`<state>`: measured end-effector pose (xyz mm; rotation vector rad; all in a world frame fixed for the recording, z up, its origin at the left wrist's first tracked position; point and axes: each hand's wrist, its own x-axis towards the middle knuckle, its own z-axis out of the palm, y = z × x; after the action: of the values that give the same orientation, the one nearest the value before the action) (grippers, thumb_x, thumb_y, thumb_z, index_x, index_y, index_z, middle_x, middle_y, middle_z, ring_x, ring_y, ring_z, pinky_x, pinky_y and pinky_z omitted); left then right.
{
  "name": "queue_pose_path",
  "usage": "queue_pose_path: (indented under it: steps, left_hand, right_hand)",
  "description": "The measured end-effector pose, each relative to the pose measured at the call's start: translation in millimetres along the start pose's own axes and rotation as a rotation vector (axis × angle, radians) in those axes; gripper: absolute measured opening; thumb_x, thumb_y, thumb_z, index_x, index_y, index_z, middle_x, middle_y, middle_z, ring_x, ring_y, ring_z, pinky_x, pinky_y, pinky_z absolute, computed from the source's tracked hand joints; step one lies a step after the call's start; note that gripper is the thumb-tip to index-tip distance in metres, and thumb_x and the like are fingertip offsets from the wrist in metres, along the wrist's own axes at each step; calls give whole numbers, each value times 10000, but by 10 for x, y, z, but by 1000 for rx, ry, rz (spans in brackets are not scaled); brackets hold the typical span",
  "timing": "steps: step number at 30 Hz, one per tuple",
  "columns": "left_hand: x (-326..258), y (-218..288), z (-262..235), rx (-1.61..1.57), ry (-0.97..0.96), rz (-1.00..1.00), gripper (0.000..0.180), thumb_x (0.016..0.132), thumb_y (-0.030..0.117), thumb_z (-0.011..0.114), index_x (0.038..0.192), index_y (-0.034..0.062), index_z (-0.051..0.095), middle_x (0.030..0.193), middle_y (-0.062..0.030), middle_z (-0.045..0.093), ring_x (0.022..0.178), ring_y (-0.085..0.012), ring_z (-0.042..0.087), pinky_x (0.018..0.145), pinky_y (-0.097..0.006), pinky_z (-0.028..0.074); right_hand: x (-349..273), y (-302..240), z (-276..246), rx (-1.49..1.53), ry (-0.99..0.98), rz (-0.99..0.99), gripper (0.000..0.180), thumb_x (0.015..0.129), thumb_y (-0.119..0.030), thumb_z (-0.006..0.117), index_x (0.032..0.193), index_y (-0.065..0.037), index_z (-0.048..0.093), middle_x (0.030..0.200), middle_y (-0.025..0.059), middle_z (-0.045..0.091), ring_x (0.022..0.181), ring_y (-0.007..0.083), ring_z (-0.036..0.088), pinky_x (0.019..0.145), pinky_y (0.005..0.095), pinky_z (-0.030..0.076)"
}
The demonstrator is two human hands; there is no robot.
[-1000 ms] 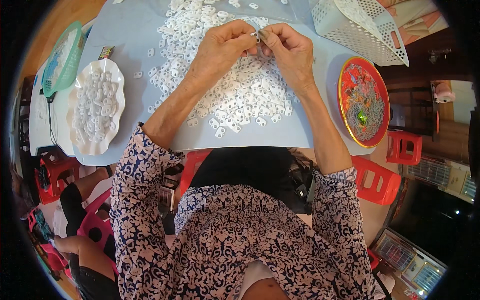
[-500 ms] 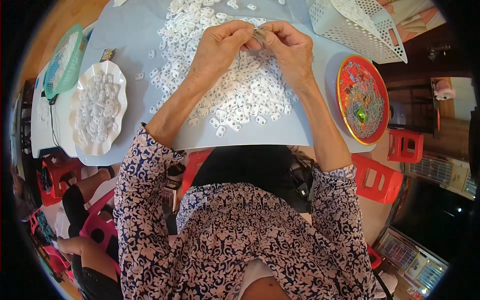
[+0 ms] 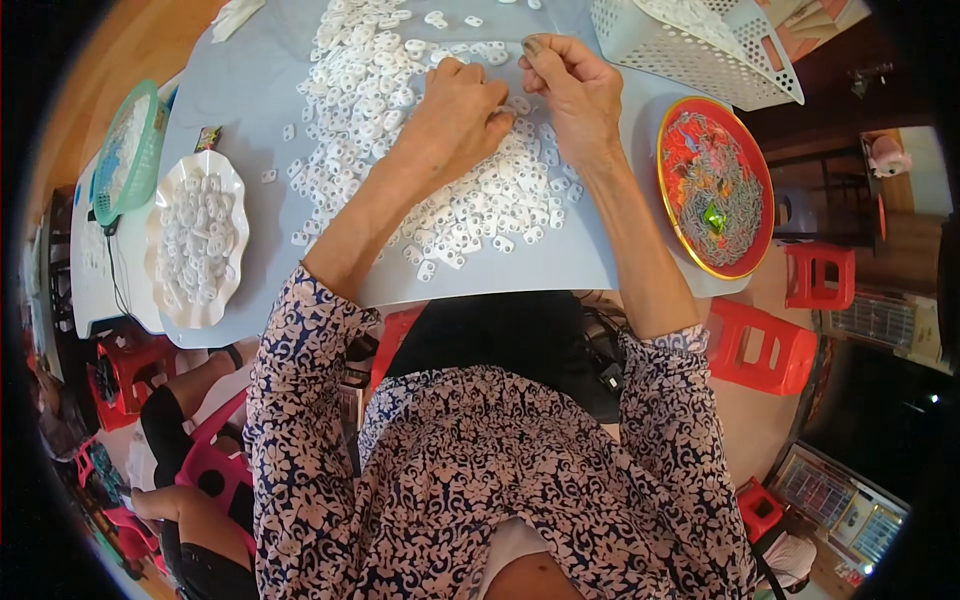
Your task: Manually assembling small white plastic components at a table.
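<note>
A heap of small plastic pieces (image 3: 420, 130) lay at the table's (image 3: 250, 90) middle under both hands. A scalloped dish (image 3: 196, 238) of pieces sat near its left edge; a round tray (image 3: 714, 186) sat at its right edge, a perforated basket (image 3: 690, 40) at the far right corner.

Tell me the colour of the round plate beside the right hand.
Red with a gold rim, in the head view: plate, right hand.

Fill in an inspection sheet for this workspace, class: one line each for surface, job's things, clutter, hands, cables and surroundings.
Surface: pale blue table.
Job's things: heap of small white plastic pieces; white scalloped dish holding more.
Clutter: red plate of grey bits, white basket, green basket.
Hands: left hand and right hand meet over the heap; pinched item too small to tell.
Cables: dark cable at left.
Surroundings: red stools; another person's legs.
</note>
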<state>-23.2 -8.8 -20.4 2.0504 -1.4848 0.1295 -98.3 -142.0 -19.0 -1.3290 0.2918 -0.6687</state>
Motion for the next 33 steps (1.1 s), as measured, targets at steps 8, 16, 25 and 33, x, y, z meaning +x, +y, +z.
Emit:
queue_pose_path:
  steps: [8, 16, 25, 33]
  left_hand:
    - [5, 26, -29, -107, 13, -1, 82, 733, 41, 584, 800, -3, 600, 849, -164, 566, 917, -345, 486, 833, -412, 414]
    - [-7, -10, -115, -609, 44, -320, 160, 839, 79, 573, 971, -8, 598, 711, -6, 534, 659, -88, 462, 599, -236, 380]
    - [-4, -13, -147, -809, 144, -358, 161, 818, 73, 591, 951, -16, 599, 689, -20, 577, 623, -83, 492, 565, -241, 408]
    - [20, -20, -76, -482, 369, -41, 150, 805, 54, 606, 952, 26, 599, 726, -103, 612, 671, -165, 560, 625, -296, 458]
  right_hand:
    - [21, -13, -28, -21, -22, 8, 143, 855, -103, 637, 934, 16, 646, 783, 48, 618, 635, 84, 514, 607, 217, 436]
    - [-41, -74, 21, 10, -121, 31, 131, 861, -94, 605, 923, 16, 638, 771, 46, 646, 578, 53, 520, 519, 197, 431]
    - [-70, -82, 37, 42, -148, 50, 158, 895, -150, 586, 952, -6, 620, 855, 61, 671, 622, 66, 589, 540, 199, 478]
    - [-58, -28, 22, 83, -134, 65, 154, 894, -159, 596, 946, -17, 626, 821, 39, 658, 657, 66, 601, 561, 200, 483]
